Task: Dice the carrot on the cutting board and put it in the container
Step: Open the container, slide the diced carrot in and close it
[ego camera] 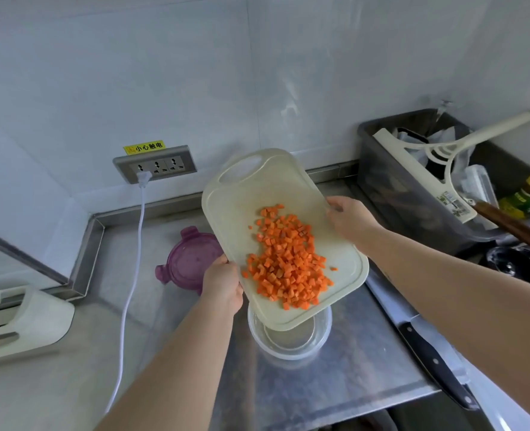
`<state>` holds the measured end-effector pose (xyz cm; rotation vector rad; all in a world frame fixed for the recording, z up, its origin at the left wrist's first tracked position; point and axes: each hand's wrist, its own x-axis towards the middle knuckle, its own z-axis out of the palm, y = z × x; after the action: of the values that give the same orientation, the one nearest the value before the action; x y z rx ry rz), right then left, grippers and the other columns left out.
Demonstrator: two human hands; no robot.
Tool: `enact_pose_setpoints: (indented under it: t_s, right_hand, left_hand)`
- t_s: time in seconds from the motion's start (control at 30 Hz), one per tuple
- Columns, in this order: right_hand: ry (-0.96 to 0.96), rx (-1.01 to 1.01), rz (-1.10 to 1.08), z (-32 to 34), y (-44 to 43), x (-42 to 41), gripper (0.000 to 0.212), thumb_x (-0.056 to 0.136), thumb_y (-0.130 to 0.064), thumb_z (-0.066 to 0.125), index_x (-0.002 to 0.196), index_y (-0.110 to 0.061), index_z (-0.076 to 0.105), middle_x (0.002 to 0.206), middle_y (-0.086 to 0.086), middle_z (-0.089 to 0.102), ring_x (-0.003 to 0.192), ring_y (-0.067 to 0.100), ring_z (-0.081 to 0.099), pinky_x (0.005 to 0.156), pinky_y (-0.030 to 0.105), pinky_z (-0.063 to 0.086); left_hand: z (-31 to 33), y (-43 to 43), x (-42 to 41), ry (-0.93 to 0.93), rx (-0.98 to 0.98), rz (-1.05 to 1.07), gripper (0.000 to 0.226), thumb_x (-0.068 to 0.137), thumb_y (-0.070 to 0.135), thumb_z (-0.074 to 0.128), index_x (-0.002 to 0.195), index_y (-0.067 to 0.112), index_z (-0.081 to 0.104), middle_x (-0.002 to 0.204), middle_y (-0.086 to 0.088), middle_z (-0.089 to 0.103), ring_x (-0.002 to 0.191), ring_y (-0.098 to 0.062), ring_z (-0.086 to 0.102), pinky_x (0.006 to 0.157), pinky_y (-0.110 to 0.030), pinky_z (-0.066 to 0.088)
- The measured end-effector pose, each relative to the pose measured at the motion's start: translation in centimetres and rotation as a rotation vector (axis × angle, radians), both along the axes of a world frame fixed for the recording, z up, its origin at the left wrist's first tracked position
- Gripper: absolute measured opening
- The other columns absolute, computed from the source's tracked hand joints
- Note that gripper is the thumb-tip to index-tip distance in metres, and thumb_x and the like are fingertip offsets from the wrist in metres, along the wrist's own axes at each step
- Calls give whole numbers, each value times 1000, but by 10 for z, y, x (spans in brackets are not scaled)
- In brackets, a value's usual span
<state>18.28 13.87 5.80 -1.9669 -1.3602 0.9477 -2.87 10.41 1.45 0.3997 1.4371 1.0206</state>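
Note:
A cream cutting board [241, 200] is lifted off the counter and tilted, its near end low over a clear round container [290, 343]. Diced carrot [287, 259] lies in a pile on the board's lower half. My left hand [223, 286] grips the board's left edge. My right hand [349, 219] grips its right edge. The container looks empty where it shows; the board hides its far rim.
A purple lid [186, 259] lies on the steel counter [335, 384] left of the board. A black-handled knife [434, 362] rests at the right. A grey bin [413, 194] of utensils stands back right, a white cord [133, 259] hangs from the wall socket [156, 164], and a knife block [18, 325] lies at left.

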Motion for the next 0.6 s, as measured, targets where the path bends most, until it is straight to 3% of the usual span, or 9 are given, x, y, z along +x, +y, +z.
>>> enact_pose_setpoints:
  t_s: [0.13,0.23,0.37,0.47,0.6]
  right_hand:
    - [-190,238,33,-8,-27,-1,24,94,-9,44,92,-26,60,92,-6,47,89,19,43,75,20,29]
    - [-258,147,129,-22,-55,-5,28,94,-8,46,113,-9,66,101,3,58,91,20,55,74,22,38]
    - [-298,23,226,-34,-65,-16,33,93,-7,46,120,-14,63,105,3,55,94,19,54,75,21,36]
    - [-255,13,270,-35,-71,-29,43,89,-1,42,124,-19,61,106,-1,54,97,18,55,73,16,34]
    - [-229,-7,367,-43,-88,-42,45,87,0,41,125,-16,60,110,3,58,101,20,58,74,13,34]
  left_hand:
    - [-6,-2,0,11,-15,108,38,88,-10,34,87,9,67,82,-8,64,66,-16,51,62,-28,41]
    - [-7,-6,2,-10,16,163,42,86,-13,32,79,12,65,80,-7,63,67,-17,52,61,-27,42]
    - [-6,-14,6,-59,41,215,41,92,-10,32,96,13,67,92,-5,69,77,-18,64,74,-29,53]
    - [-4,-20,9,-71,27,290,38,94,-8,34,92,14,65,89,-3,68,73,-15,63,67,-27,53]
    - [-3,-22,14,-101,53,357,39,94,-8,33,112,9,63,90,-1,67,72,-14,62,55,-21,50]
